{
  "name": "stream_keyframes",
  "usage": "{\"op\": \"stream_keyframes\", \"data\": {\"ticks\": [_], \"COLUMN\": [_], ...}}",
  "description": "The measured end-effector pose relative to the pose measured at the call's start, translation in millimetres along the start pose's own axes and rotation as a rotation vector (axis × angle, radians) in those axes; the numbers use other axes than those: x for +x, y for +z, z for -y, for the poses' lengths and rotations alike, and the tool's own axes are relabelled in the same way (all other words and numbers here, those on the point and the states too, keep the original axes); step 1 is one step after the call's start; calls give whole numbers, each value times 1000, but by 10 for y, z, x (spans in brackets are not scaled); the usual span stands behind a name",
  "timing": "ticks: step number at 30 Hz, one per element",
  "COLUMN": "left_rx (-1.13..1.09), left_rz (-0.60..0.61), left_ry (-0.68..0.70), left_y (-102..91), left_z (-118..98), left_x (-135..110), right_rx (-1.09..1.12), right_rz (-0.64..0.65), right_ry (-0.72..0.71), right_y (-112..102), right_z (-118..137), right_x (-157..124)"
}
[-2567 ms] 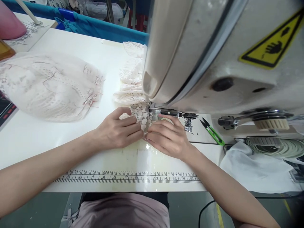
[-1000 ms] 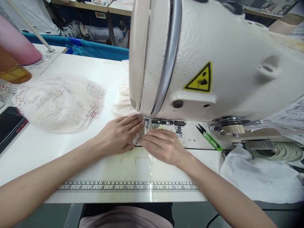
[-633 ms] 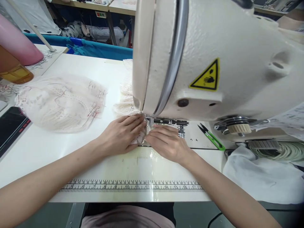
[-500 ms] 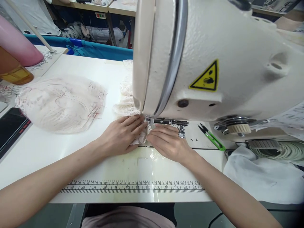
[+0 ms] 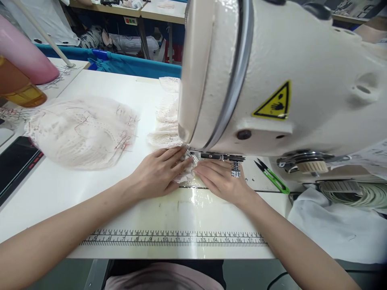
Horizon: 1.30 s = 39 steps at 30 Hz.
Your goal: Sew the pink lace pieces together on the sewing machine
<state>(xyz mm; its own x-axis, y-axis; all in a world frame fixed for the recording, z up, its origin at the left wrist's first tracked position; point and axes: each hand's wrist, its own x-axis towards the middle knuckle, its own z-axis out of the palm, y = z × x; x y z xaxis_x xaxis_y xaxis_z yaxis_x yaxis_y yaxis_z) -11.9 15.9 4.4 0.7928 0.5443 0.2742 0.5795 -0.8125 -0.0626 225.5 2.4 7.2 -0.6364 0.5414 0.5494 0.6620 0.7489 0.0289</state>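
My left hand (image 5: pixel 161 171) lies flattened on the lace (image 5: pixel 166 127) at the sewing machine (image 5: pixel 223 88); my right hand (image 5: pixel 222 179) meets the lace's edge, grip unclear. Uneven pressure could pucker or skew it.

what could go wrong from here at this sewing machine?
Finger injury: the left hand and right hand both sit close to the low end of the sewing machine; a slip could hurt.
Puckers: the lace fabric lies in folds beyond the left hand, so it might feed unevenly.
The green thread snips lie near the right hand and might get knocked.
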Motion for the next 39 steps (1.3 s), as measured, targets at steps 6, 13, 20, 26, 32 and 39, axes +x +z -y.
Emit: {"op": "stream_keyframes", "data": {"ticks": [6,13,20,26,32,39], "left_rx": [-9,-59,-30,-28,-43,-15], "left_rz": [-170,-195,-200,-191,-142,-149], "left_ry": [153,118,61,38,18,20], "left_y": [15,2,8,-4,-6,-2], "left_z": [-1,9,49,44,35,23], "left_x": [10,1,1,23,28,27], "right_rx": [81,123,83,73,58,-10], "right_rz": [73,-7,18,66,112,105], "right_ry": [-4,-88,-64,-37,-18,30], "right_y": [44,128,112,90,89,92], "right_z": [-40,39,96,101,74,85], "right_x": [-9,2,30,15,-2,-29]}}
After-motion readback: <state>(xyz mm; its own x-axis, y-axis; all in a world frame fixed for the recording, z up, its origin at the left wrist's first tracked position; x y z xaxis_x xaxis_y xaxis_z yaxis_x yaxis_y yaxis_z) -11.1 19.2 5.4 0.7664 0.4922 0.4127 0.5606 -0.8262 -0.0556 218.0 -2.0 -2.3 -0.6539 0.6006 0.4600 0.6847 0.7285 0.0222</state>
